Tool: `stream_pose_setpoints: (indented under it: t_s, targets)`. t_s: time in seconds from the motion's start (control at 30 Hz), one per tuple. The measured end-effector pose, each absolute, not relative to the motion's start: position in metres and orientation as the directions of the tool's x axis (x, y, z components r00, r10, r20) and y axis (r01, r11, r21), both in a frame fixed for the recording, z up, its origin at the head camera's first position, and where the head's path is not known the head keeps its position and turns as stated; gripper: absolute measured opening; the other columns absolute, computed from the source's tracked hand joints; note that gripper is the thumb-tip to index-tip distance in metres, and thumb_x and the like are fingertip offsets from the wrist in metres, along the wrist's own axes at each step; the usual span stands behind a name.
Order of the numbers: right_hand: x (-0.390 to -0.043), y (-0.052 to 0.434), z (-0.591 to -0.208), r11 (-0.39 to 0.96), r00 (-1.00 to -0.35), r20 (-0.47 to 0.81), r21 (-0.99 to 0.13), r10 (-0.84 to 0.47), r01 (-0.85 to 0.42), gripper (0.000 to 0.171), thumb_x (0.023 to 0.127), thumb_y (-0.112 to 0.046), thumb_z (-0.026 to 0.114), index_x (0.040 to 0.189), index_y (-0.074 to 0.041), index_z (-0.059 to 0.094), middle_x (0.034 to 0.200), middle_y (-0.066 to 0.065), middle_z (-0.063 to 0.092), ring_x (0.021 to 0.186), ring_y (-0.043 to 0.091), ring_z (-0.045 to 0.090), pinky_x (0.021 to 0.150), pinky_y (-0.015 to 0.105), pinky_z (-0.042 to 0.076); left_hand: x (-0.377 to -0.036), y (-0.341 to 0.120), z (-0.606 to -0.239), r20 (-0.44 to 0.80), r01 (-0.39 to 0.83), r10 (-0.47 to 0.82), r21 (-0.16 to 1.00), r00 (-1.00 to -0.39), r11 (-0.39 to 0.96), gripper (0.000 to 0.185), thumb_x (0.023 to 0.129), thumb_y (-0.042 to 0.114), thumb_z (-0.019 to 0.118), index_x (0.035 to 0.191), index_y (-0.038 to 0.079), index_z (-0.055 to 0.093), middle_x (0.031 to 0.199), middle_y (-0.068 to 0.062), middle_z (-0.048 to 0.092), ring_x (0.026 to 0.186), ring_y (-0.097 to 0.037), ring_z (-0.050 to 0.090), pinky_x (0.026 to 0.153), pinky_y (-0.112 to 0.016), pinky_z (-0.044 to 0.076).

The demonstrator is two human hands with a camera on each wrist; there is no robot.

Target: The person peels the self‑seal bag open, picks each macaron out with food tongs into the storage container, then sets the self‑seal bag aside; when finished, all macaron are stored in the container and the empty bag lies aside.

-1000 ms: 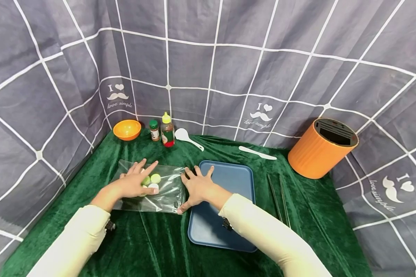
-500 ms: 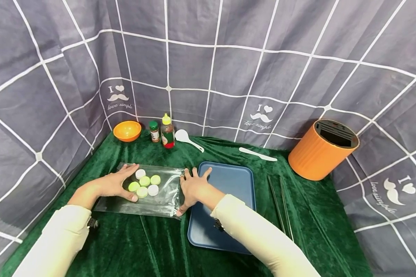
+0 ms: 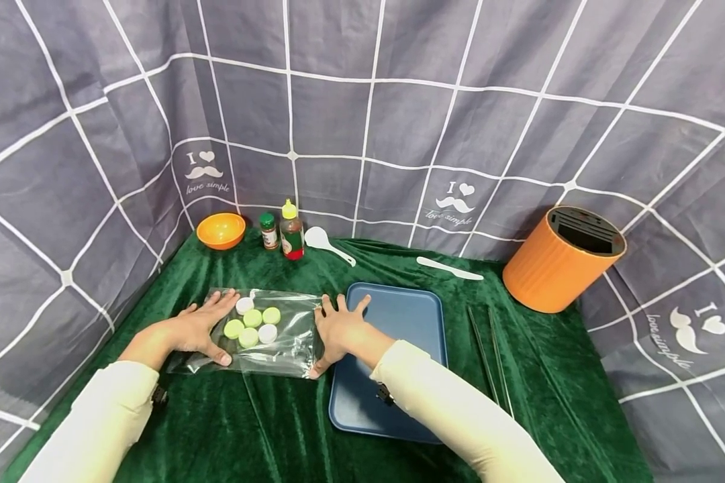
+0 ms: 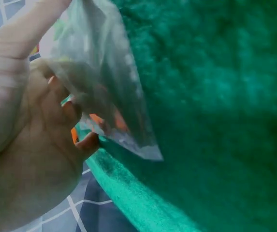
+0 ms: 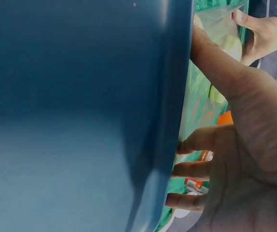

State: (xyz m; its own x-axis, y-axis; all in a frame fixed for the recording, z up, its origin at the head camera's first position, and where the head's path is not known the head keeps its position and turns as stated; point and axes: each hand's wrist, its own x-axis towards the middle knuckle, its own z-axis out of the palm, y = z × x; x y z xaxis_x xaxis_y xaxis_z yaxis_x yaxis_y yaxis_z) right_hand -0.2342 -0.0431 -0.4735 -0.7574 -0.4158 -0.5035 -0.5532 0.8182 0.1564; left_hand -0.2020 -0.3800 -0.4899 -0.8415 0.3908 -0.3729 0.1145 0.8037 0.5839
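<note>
A clear plastic bag (image 3: 260, 332) lies flat on the green-clothed tabletop (image 3: 266, 422), just left of a blue tray (image 3: 411, 322). Inside it sit five round discs (image 3: 252, 323), three pale green and two white, bunched close together near the bag's middle. The left hand (image 3: 196, 329) rests at the bag's left end, fingers (image 3: 220, 305) stretched out and loosely spread, thumb lying along the near edge; in the left wrist view the film (image 4: 104, 92) stands up against the palm and fingers, though whether any finger pinches it cannot be told. The right hand (image 3: 341, 329) lies with its palm over the tray's left rim, its fingers straight and fanned, and its thumb reaching onto the bag's right end. The right wrist view shows the same: open palm (image 5: 247, 145) beside the tray's edge (image 5: 174, 96), fingers uncurled, gripping nothing. At the back of the tabletop, from left: an orange bowl (image 3: 220, 230), a small green-capped jar (image 3: 269, 230), a yellow-capped sauce bottle (image 3: 291, 231), a white spoon (image 3: 328, 242), and a white knife (image 3: 449, 268). A pair of long thin metal chopsticks (image 3: 489, 359) lies right of the tray, and an orange cylindrical knife block (image 3: 560, 259) stands at far right. A grey grid-patterned cloth (image 3: 362, 100) hangs behind.
</note>
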Motion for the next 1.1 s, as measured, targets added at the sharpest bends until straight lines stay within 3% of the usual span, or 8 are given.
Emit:
stream_pose_setpoints:
  t_s: [0.2, 0.27, 0.43, 0.53, 0.67, 0.8, 0.97, 1.1]
  targets:
    - [-0.241, -0.025, -0.48, 0.794, -0.726, -0.434, 0.038, -0.534, -0.607, 0.135, 0.075, -0.094, 0.075, 0.179, -0.029, 0.021, 0.189, 0.001, 0.004, 0.175, 0.039, 0.005, 0.124, 0.09, 0.011, -0.221, -0.408, -0.545, -0.338, 0.13, 0.37, 0.562, -0.865, 0.817, 0.154, 0.066, 0.072, 0.097, 0.181, 0.02, 0.008, 0.189, -0.012, -0.006, 0.171, -0.05, -0.012, 0.126, -0.083, -0.005]
    - [-0.245, -0.016, -0.483, 0.772, -0.707, -0.395, -0.01, -0.587, -0.636, 0.133, 0.076, -0.094, 0.074, 0.179, -0.029, 0.021, 0.189, 0.002, 0.007, 0.175, 0.039, 0.006, 0.124, 0.091, 0.011, -0.224, -0.411, -0.55, -0.342, 0.135, 0.376, 0.56, -0.861, 0.818, 0.156, 0.065, 0.071, 0.098, 0.181, 0.021, 0.007, 0.188, -0.013, -0.007, 0.171, -0.052, -0.013, 0.125, -0.084, -0.005]
    - [-0.254, 0.012, -0.482, 0.711, -0.666, -0.258, -0.165, -0.7, -0.684, 0.125, 0.081, -0.091, 0.074, 0.178, -0.028, 0.027, 0.188, 0.006, 0.017, 0.173, 0.042, 0.012, 0.123, 0.091, 0.013, -0.211, -0.394, -0.517, -0.353, 0.142, 0.386, 0.555, -0.852, 0.82, 0.153, 0.07, 0.069, 0.096, 0.18, 0.013, 0.007, 0.187, -0.018, -0.007, 0.17, -0.054, -0.012, 0.126, -0.083, -0.003]
    - [-0.255, 0.033, -0.473, 0.692, -0.666, -0.188, -0.217, -0.722, -0.689, 0.119, 0.084, -0.086, 0.076, 0.176, -0.024, 0.034, 0.185, 0.01, 0.025, 0.17, 0.042, 0.02, 0.122, 0.087, 0.024, -0.202, -0.382, -0.495, -0.37, 0.123, 0.39, 0.574, -0.843, 0.81, 0.15, 0.073, 0.061, 0.098, 0.178, 0.004, 0.007, 0.186, -0.024, -0.008, 0.168, -0.057, -0.013, 0.125, -0.084, -0.004]
    - [-0.255, 0.068, -0.463, 0.716, -0.705, -0.139, -0.219, -0.695, -0.663, 0.112, 0.089, -0.08, 0.076, 0.174, -0.017, 0.04, 0.178, 0.015, 0.037, 0.159, 0.041, 0.037, 0.116, 0.075, 0.041, -0.197, -0.372, -0.482, -0.392, 0.105, 0.377, 0.563, -0.839, 0.82, 0.146, 0.075, 0.05, 0.1, 0.176, -0.002, 0.008, 0.184, -0.029, -0.006, 0.167, -0.06, -0.012, 0.124, -0.085, -0.003]
    - [-0.253, 0.11, -0.46, 0.764, -0.758, -0.116, -0.19, -0.641, -0.617, 0.102, 0.094, -0.075, 0.075, 0.17, -0.013, 0.046, 0.167, 0.015, 0.05, 0.144, 0.041, 0.049, 0.104, 0.066, 0.051, -0.197, -0.37, -0.481, -0.393, 0.111, 0.374, 0.55, -0.84, 0.828, 0.144, 0.076, 0.047, 0.1, 0.176, -0.002, 0.009, 0.184, -0.03, -0.004, 0.167, -0.061, -0.011, 0.124, -0.086, -0.001]
    - [-0.245, 0.16, -0.461, 0.822, -0.822, -0.082, -0.146, -0.564, -0.55, 0.087, 0.101, -0.06, 0.076, 0.163, -0.004, 0.054, 0.149, 0.02, 0.059, 0.122, 0.039, 0.056, 0.083, 0.053, 0.054, -0.198, -0.371, -0.484, -0.395, 0.112, 0.374, 0.548, -0.839, 0.829, 0.144, 0.077, 0.05, 0.099, 0.176, -0.002, 0.009, 0.184, -0.03, -0.005, 0.167, -0.061, -0.012, 0.123, -0.086, -0.002]
    - [-0.237, 0.196, -0.464, 0.87, -0.872, -0.064, -0.131, -0.485, -0.475, 0.079, 0.101, -0.049, 0.079, 0.157, 0.004, 0.058, 0.137, 0.026, 0.061, 0.109, 0.041, 0.058, 0.088, 0.056, 0.056, -0.197, -0.371, -0.484, -0.395, 0.114, 0.374, 0.546, -0.839, 0.83, 0.143, 0.078, 0.051, 0.098, 0.176, -0.003, 0.009, 0.184, -0.03, -0.006, 0.167, -0.061, -0.011, 0.123, -0.086, -0.002]
